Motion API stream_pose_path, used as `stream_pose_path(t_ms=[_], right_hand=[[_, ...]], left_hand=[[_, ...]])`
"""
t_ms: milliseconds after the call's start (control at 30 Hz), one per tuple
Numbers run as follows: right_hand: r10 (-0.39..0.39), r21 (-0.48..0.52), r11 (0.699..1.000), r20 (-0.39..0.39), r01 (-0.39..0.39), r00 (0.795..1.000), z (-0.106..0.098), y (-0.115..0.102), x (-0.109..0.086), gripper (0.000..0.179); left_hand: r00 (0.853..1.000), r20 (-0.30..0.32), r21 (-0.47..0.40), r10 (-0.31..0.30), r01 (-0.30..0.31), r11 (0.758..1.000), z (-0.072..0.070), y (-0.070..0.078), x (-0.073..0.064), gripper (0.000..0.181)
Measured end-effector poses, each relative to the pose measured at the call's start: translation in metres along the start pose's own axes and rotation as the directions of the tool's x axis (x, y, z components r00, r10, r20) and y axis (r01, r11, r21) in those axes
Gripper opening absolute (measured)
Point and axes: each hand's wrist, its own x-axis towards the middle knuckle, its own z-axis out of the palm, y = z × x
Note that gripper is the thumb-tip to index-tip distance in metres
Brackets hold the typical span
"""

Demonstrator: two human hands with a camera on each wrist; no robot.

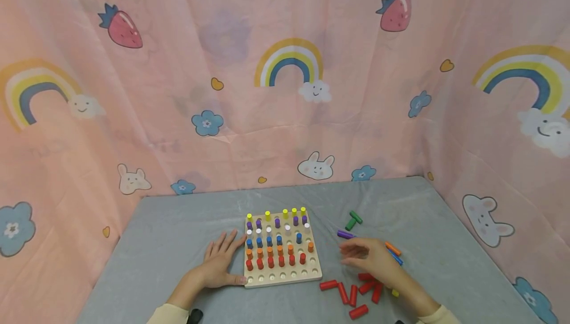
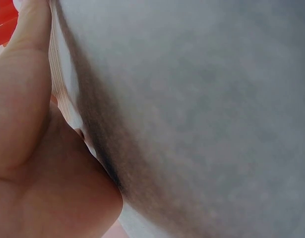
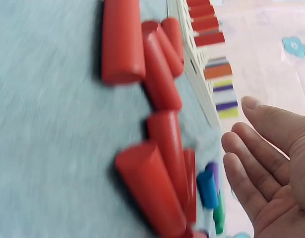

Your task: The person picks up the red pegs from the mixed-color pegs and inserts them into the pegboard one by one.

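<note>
A wooden pegboard (image 1: 299, 280) lies on the grey-covered table, with rows of yellow, purple, white, blue, orange and red pegs standing in it. Its front row of holes is bare. My left hand (image 1: 218, 263) rests at the board's left side, fingers spread, thumb at the front left corner. Right of the board, my right hand (image 1: 371, 259) hovers over the table with loosely bent fingers and holds nothing; the right wrist view shows its palm (image 3: 296, 198) bare. Nearest its fingertips lies a purple peg (image 1: 345, 234). Loose red pegs (image 1: 343, 293) lie below it.
Two green pegs (image 1: 356, 217) lie behind the right hand. An orange peg (image 1: 393, 249) and a blue peg (image 1: 395, 257) are to its right, and a yellow peg (image 1: 395, 293) shows beside the forearm. A pink patterned curtain (image 1: 267, 141) hangs around the table.
</note>
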Motion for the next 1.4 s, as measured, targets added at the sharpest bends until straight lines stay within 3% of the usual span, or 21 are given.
stream_pose_path(t_ms=[167, 400, 633, 967, 1200, 1400], right_hand=[[-0.018, -0.046, 0.999, 0.014, 0.018, 1.000, -0.012, 0.009, -0.006, 0.038], [-0.052, -0.116, 0.992, 0.052, 0.057, 0.997, -0.021, 0.019, -0.015, 0.032], [0.072, -0.092, 0.994, 0.088, -0.064, 0.994, -0.025, 0.026, -0.020, 0.033], [0.073, -0.090, 0.994, 0.175, -0.058, 0.982, -0.032, 0.031, -0.026, 0.032], [0.099, -0.106, 0.991, 0.171, -0.082, 0.980, -0.029, 0.029, -0.027, 0.028], [0.115, -0.128, 0.987, 0.162, -0.095, 0.980, -0.025, 0.029, -0.025, 0.027]], left_hand=[[0.999, -0.029, -0.006, 0.023, -0.023, 1.000, 0.004, -0.003, 0.000, 0.114], [1.000, 0.003, -0.006, 0.001, -0.001, 1.000, -0.003, 0.005, -0.002, 0.112], [1.000, 0.010, -0.014, -0.004, 0.004, 1.000, -0.003, 0.005, -0.003, 0.112], [1.000, 0.016, -0.010, -0.007, 0.007, 1.000, -0.003, 0.003, 0.000, 0.114], [0.999, -0.031, -0.009, 0.009, -0.009, 1.000, 0.004, -0.004, 0.002, 0.114], [1.000, -0.018, -0.002, 0.009, -0.009, 1.000, 0.002, -0.002, 0.001, 0.114]])
